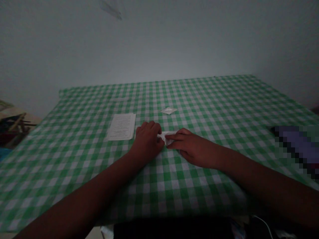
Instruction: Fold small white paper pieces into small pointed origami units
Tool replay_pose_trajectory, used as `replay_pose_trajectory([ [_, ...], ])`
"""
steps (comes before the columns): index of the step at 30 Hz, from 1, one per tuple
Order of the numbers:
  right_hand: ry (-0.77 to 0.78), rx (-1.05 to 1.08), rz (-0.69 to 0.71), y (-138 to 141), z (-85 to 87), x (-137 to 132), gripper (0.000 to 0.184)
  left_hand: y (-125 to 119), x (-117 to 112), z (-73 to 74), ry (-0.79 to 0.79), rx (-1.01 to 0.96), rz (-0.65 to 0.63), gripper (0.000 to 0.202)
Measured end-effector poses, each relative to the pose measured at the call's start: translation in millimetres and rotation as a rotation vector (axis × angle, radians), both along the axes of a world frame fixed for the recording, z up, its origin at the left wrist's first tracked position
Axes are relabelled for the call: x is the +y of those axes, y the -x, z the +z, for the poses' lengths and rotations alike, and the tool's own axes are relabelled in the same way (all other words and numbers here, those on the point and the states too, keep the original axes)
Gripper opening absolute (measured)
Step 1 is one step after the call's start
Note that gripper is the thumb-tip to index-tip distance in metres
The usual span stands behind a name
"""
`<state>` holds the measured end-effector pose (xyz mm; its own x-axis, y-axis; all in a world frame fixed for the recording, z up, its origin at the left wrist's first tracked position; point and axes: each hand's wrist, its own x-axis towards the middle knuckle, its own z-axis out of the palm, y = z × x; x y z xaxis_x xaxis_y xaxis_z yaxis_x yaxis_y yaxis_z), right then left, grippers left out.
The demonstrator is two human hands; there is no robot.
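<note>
A small folded piece of printed paper (169,141) lies on the checked cloth between my two hands. My left hand (148,139) has its fingers curled, with thumb and forefinger closed at the paper's left end. From the right, my right hand (193,147) rests with stretched, slightly parted fingers flat on the paper, covering much of it. To the left of my left hand is a stack of printed sheets (121,127). Beyond both hands sits a small diamond-shaped folded paper (169,110).
A green and white checked tablecloth (211,103) covers the table, whose far edge meets a pale wall (159,39). At the right edge lies a dark, partly pixelated object (296,142). Below the near edge, a white cable (264,224) shows.
</note>
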<state>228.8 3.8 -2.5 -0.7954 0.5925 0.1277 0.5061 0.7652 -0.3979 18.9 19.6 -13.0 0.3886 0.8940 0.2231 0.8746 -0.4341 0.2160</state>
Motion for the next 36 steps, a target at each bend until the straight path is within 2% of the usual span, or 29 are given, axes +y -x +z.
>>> replay_pose_trajectory([
  [4, 0.006, 0.034, 0.01, -0.2, -1.1, 1.0, 0.041, -5.6, -8.1, -0.9, 0.007, 0.005, -0.056, 0.013],
  [11, 0.021, 0.022, -0.02, -3.2, -3.6, 0.4, 0.041, 4.2, 4.5, 2.7, -0.017, 0.066, 0.032, 0.014],
  [17, 0.015, 0.024, 0.015, -0.8, 0.3, 0.6, 0.042, -3.8, -8.5, -0.5, -0.023, 0.058, -0.067, 0.011],
  [21, 0.031, 0.01, -0.008, -1.5, 1.0, 0.3, 0.044, 0.4, -5.4, 0.6, -0.022, 0.063, -0.033, 0.019],
  [25, 0.021, -0.013, -0.013, -3.2, -1.1, 0.2, 0.04, 11.1, 6.9, 3.5, -0.065, 0.154, 0.025, 0.014],
  [28, 0.019, -0.016, -0.019, -3.7, -2.4, 0.6, 0.04, 12.2, 7.7, 4.5, -0.087, 0.186, 0.05, 0.012],
  [33, 0.016, 0.024, 0.008, -2.4, -2.8, 1.6, 0.041, 0.6, -8.8, 4.5, -0.025, 0.136, -0.075, 0.011],
  [36, 0.017, 0.019, 0.001, -2.5, -2.3, 1.2, 0.04, 2.3, -8.1, 5.4, -0.017, 0.129, -0.067, 0.014],
])
